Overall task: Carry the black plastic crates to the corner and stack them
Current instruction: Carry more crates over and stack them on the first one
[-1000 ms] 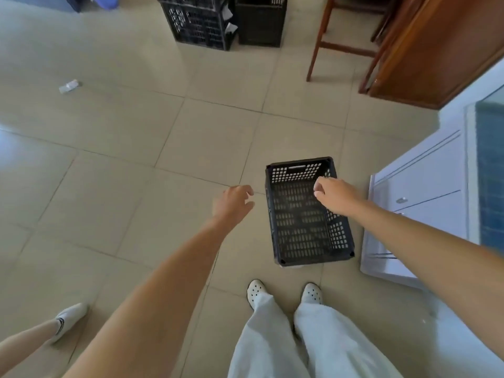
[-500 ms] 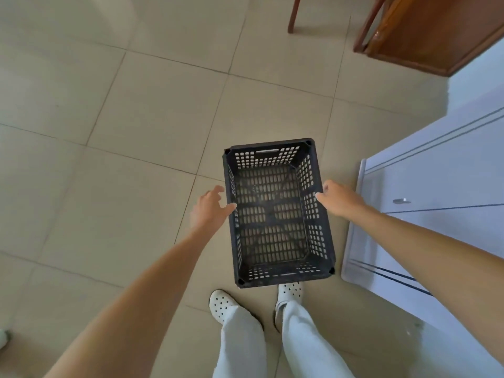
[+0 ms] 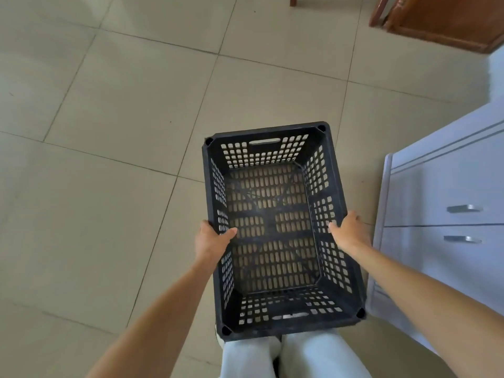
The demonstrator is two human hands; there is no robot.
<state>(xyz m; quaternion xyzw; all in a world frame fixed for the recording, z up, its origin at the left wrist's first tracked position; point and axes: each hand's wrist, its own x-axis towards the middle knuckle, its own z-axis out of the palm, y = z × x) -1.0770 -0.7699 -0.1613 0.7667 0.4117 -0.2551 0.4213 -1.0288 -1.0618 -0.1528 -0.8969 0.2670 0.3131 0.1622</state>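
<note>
Floor [image 3: 109, 186]: large square tiles, pale beige, glossy, thin dark grout lines running on a slant.

Left hand [image 3: 211, 241]: grips the crate's left long rim at about mid-length. Thumb hooked over the rim and lying on the inner wall; the other fingers are wrapped down the outside, mostly hidden.

Crate [image 3: 267, 148]: black plastic, rectangular, open top, nothing inside. Walls are a lattice of small rounded-rectangle holes; the base has longer slots with diagonal ribs crossing it, and tile shows through. A slot handle is cut in each short wall, and there is a round socket at each visible corner. It is held between the two hands in front of the body, long axis pointing away, just left of the cabinet. Its near end overlaps the trousers [image 3: 272, 356], which are light, plain cloth.

Right hand [image 3: 350, 230]: grips the right long rim opposite the left hand. Thumb pressed on the inner wall, fingers curled over the outer edge.

Cabinet [image 3: 436, 186]: smooth white panels, straight seams, two flat metal handles [image 3: 463, 208], one above the other.

Wooden furniture [image 3: 450, 20]: reddish-brown, polished, top right corner, well apart from the crate.
</note>
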